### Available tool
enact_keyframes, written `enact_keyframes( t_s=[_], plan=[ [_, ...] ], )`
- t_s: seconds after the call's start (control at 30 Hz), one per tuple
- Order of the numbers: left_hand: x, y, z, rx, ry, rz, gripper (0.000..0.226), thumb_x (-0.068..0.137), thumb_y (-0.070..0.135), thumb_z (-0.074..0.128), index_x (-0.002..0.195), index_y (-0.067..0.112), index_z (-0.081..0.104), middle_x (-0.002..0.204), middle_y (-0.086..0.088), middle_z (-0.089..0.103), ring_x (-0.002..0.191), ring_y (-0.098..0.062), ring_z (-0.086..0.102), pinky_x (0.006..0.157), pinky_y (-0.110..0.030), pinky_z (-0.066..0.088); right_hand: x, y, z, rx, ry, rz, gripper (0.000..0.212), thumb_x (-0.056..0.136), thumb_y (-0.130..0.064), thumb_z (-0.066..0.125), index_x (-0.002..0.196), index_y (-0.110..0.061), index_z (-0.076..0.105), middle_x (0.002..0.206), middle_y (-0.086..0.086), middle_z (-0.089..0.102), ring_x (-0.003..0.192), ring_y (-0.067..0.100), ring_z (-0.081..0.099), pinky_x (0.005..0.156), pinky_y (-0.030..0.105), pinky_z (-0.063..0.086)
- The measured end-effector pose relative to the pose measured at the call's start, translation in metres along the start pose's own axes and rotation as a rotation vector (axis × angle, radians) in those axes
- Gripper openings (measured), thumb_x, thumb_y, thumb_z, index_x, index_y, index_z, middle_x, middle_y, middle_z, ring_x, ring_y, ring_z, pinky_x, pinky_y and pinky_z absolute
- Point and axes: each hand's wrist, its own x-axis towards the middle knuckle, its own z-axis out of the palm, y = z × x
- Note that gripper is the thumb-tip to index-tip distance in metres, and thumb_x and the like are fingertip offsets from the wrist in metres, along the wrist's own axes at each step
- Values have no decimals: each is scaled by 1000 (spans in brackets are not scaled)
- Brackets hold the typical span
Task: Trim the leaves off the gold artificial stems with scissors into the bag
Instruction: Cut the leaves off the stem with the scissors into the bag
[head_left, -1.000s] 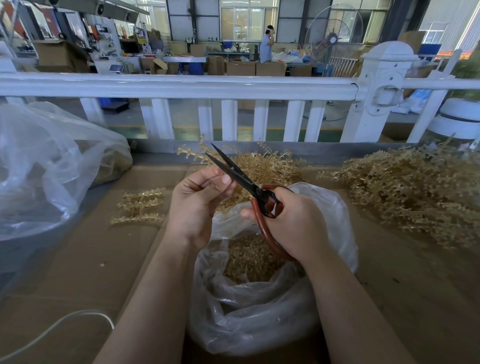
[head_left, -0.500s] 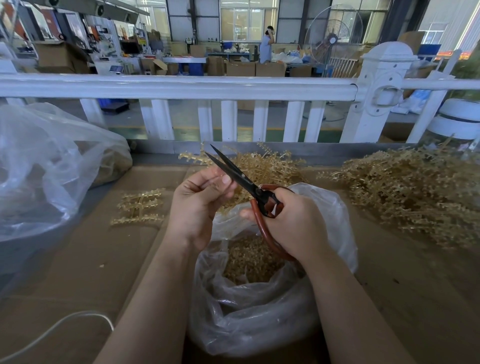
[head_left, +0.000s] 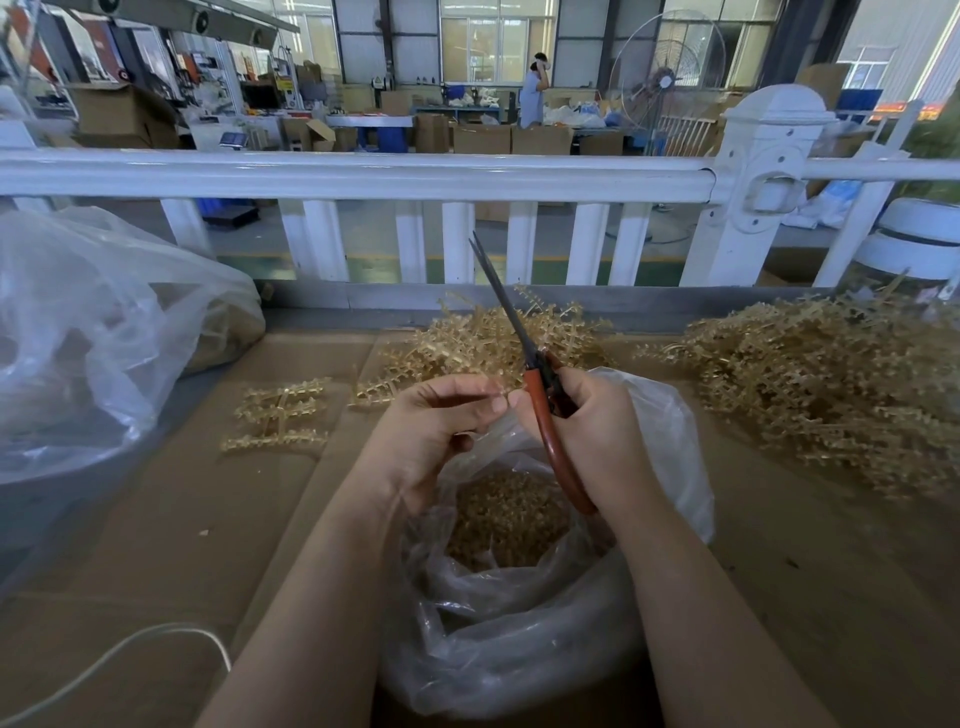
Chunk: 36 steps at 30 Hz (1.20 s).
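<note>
My right hand (head_left: 587, 431) grips red-handled scissors (head_left: 519, 332); the blades are closed and point up and away. My left hand (head_left: 441, 421) has curled fingers that pinch a thin gold stem piece, barely visible, against the right fingertips. Both hands hover over an open clear plastic bag (head_left: 670, 457) with cut gold leaves (head_left: 504, 514) inside. A heap of gold stems (head_left: 467, 338) lies just behind the hands, and a larger heap (head_left: 831, 395) spreads at the right. A few stems (head_left: 280, 415) lie flat to the left.
Brown cardboard (head_left: 171, 525) covers the table. A big clear bag (head_left: 88, 338) bulges at the left. A white cable (head_left: 119, 660) curls at the lower left. A white railing (head_left: 363, 176) runs behind the table, with a workshop and a person beyond.
The scissors have swung from pointing up-left with open blades to pointing nearly straight up with blades closed. My hands have come together fingertip to fingertip above the bag.
</note>
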Motion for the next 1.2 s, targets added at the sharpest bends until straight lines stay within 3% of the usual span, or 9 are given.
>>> enact_keyframes(
  t_s=[0.33,0.43,0.5,0.63,0.7,0.87,1.03,1.2],
  plan=[
    [0,0,-1,63,-5,73,13,68,25,78,71,18,67,76,-1,70,64,-7,57,64,-23,41,0,-1,-1,-60,-21,4,11,87,-30,77,81,-26,69,68,-14,71,61,3,68,54,18,50],
    [2,0,-1,103,62,164,13,79,16,74,66,18,70,72,0,70,67,-10,57,66,-24,42,0,1,-2,-164,15,6,28,81,-56,74,84,-29,68,74,-18,71,69,2,67,63,30,56],
    [3,1,-3,82,110,233,15,85,8,70,72,14,71,74,0,72,68,-10,62,69,-23,47,0,2,-5,-289,11,-4,51,69,-80,64,88,-33,64,78,-19,69,76,0,65,65,25,51],
    [4,3,-6,144,192,366,16,90,4,66,76,12,69,68,7,70,64,-2,62,63,-13,48,-2,4,-5,-528,-16,-97,70,64,-94,48,95,-32,57,86,-19,63,83,3,60,68,25,51],
    [4,3,-6,168,204,394,20,93,2,62,77,13,68,65,10,68,63,1,59,63,-11,46,-2,5,-3,-581,0,-133,75,64,-95,44,98,-30,58,90,-18,64,85,5,60,71,27,54],
    [4,3,-6,202,202,422,27,94,-3,57,81,16,70,63,14,64,63,1,55,63,-11,45,-2,7,-5,-627,6,-173,61,74,-84,54,98,-29,59,89,-15,65,84,6,60,70,26,55],
    [4,2,-7,201,190,436,22,94,-2,59,81,13,70,65,12,67,62,2,56,62,-12,45,-2,5,-5,-656,24,-154,71,67,-91,45,98,-29,62,82,-16,64,78,5,60,65,24,54],
    [4,2,-6,164,207,436,22,92,0,61,79,14,70,65,10,69,62,2,59,63,-10,46,-2,4,-5,-729,56,-174,64,70,-88,50,92,-29,65,76,-17,63,73,4,59,62,22,53]
  ],
)
